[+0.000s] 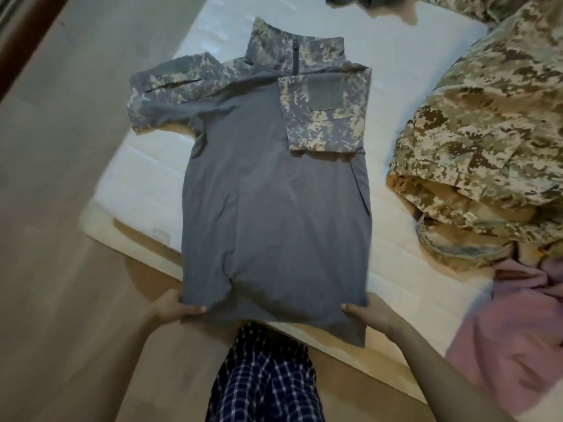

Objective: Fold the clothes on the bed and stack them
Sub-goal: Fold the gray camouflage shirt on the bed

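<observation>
— What's in my grip?
— My left hand (178,309) and right hand (370,315) each pinch a hem corner of the grey shirt (274,193), thumbs on top. It lies flat on the bed (213,50), stretching away from my grip.
— Which step?
— Mid-fold, I judge. Beyond my right hand the folded sleeve (326,114) crosses the chest. Beyond my left, the spread sleeve (170,86) sticks out. That needs tucking, then I carry the hem up toward the collar (295,47).

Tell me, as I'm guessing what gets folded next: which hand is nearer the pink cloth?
Right. The right hand grips the hem of the grey shirt, with a gap between it and the pink cloth; the left hand grips the hem's opposite corner, the whole hem farther away.
</observation>
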A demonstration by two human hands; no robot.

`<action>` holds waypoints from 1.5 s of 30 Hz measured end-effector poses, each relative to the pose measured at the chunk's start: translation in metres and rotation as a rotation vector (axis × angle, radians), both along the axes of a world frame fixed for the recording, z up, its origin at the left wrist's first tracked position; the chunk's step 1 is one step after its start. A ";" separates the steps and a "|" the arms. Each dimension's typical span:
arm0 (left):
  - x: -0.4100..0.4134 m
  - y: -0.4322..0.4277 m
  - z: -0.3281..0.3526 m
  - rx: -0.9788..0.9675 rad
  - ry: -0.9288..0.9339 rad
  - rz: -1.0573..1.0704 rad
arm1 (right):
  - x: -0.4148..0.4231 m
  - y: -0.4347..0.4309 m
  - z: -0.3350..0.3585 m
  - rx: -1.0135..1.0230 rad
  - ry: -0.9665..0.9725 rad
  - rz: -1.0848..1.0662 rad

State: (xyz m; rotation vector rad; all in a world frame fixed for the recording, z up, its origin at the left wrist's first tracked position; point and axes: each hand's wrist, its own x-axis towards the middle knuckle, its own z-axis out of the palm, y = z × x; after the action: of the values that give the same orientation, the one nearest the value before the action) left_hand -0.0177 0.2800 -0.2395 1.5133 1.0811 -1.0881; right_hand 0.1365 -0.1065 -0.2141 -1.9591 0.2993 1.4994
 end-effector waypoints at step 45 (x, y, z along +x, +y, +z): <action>0.287 0.168 -0.010 0.094 -0.476 1.247 | 0.231 0.268 -0.028 -0.546 -1.006 0.442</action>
State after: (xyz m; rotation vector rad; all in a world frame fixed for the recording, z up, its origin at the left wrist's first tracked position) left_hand 0.2692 0.4484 -0.2499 0.7764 1.3800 0.1799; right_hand 0.3677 0.1615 -0.2426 -3.0822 -0.2111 0.4765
